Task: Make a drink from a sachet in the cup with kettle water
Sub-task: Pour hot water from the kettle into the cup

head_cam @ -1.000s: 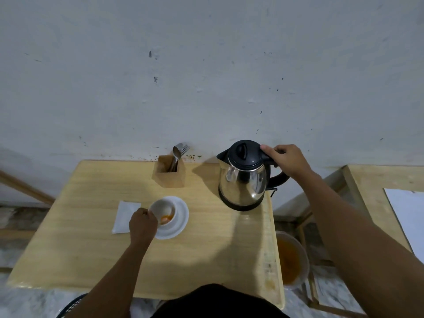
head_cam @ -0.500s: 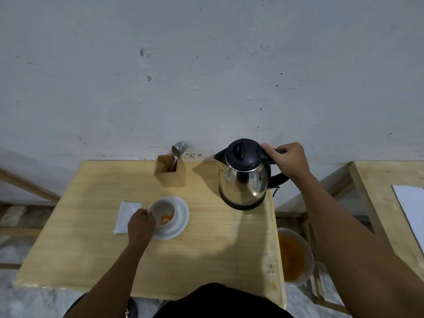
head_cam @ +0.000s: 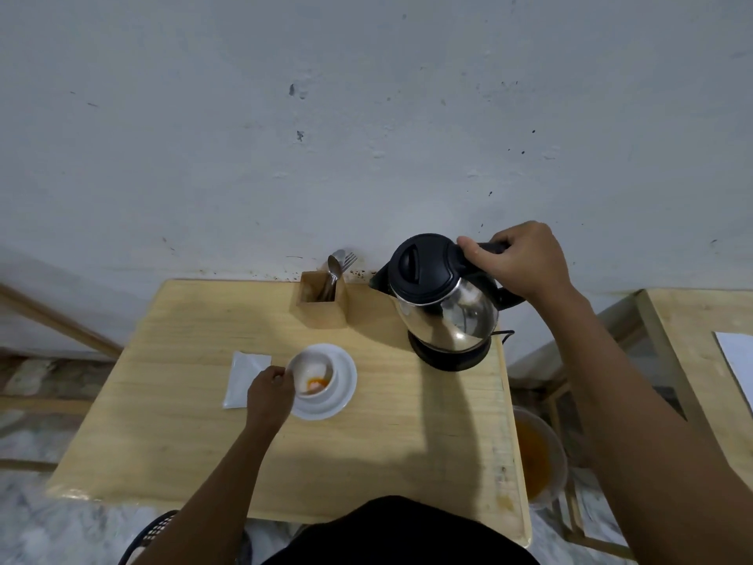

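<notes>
A white cup (head_cam: 313, 373) with orange powder at its bottom stands on a white saucer (head_cam: 341, 391) near the middle of the wooden table (head_cam: 407, 434). My left hand (head_cam: 271, 391) grips the cup's left side. A steel kettle (head_cam: 442, 297) with a black lid is lifted off its black base (head_cam: 448, 356) and tilted, spout toward the left. My right hand (head_cam: 519, 261) is shut on the kettle's black handle. A white sachet (head_cam: 243, 377) lies flat just left of the cup.
A wooden holder (head_cam: 324, 299) with a spoon and a fork stands by the wall, left of the kettle. A bowl of orange liquid (head_cam: 538, 458) sits low beyond the table's right edge. A second wooden table (head_cam: 692, 320) is at the right.
The kettle has risen off its base and tipped, spout to the left. My left hand stays on the cup.
</notes>
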{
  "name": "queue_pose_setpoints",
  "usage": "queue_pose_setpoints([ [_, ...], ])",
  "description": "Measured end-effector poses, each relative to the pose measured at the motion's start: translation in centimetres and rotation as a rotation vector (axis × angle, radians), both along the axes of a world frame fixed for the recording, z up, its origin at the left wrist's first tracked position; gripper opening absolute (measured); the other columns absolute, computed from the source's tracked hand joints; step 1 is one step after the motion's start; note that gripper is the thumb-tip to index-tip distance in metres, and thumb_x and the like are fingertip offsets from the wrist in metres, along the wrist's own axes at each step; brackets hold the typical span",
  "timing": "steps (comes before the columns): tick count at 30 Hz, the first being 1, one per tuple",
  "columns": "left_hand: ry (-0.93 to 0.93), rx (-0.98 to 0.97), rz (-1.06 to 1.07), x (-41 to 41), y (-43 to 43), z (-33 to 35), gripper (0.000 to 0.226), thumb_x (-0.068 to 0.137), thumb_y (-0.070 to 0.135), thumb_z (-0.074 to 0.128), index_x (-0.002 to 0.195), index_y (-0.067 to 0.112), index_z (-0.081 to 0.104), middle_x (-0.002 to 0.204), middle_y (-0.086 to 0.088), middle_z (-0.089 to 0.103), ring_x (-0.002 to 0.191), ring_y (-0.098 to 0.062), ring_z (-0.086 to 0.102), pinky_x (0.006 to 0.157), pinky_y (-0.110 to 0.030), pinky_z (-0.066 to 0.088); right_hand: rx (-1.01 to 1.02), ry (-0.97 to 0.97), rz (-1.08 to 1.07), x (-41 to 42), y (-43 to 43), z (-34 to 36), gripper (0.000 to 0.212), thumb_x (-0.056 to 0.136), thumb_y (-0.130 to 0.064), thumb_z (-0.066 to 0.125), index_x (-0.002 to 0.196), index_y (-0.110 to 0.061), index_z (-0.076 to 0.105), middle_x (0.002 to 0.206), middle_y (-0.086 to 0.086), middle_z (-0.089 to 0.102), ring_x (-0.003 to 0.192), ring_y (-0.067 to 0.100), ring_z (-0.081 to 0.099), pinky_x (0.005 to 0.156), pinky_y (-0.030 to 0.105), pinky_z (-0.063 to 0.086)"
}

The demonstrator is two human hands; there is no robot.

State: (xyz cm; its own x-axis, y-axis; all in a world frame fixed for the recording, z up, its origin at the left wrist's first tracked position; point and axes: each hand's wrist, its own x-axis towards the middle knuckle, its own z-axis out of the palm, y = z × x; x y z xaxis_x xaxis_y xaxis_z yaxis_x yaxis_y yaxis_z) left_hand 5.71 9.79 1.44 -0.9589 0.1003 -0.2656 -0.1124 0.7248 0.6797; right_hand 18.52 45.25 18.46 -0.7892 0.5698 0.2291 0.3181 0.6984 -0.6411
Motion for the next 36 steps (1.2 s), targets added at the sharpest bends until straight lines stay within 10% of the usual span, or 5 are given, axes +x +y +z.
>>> queue_pose_setpoints([
  [16, -0.129, 0.271, -0.101, -1.7, -2.5, 0.0, 0.021, 0.091, 0.018, 0.058, 0.106, 0.007, 0.068, 0.098, -0.007, 0.065, 0.090, -0.024, 0.060, 0.076, -0.033, 0.045, 0.253, -0.530, 0.302, -6.5, -10.2, 4.0, 0.073, 0.071, -0.083, 0.052, 0.048, -0.014, 0.040, 0.046, -0.003, 0.039, 0.046, 0.018, 0.042, 0.050, 0.027, 0.032],
  [27, -0.097, 0.294, -0.171, -2.0, -3.2, -0.7, 0.022, 0.092, 0.019, 0.058, 0.107, 0.006, 0.068, 0.098, -0.004, 0.063, 0.091, -0.017, 0.057, 0.076, -0.027, 0.040, 0.399, -0.746, 0.498, -10.0, -14.7, 4.0, 0.058, 0.076, -0.078, 0.053, 0.109, -0.030, 0.061, 0.112, -0.007, 0.061, 0.097, 0.018, 0.056, 0.071, 0.033, 0.039],
  [36, -0.093, 0.315, -0.175, -2.2, -3.3, -1.2, 0.022, 0.092, 0.018, 0.058, 0.107, 0.005, 0.068, 0.103, -0.008, 0.066, 0.094, -0.017, 0.057, 0.077, -0.026, 0.040, 0.466, -0.820, 0.557, -11.6, -17.0, 4.1, 0.054, 0.075, -0.076, 0.057, 0.094, -0.026, 0.063, 0.093, -0.006, 0.064, 0.084, 0.016, 0.058, 0.065, 0.031, 0.039],
])
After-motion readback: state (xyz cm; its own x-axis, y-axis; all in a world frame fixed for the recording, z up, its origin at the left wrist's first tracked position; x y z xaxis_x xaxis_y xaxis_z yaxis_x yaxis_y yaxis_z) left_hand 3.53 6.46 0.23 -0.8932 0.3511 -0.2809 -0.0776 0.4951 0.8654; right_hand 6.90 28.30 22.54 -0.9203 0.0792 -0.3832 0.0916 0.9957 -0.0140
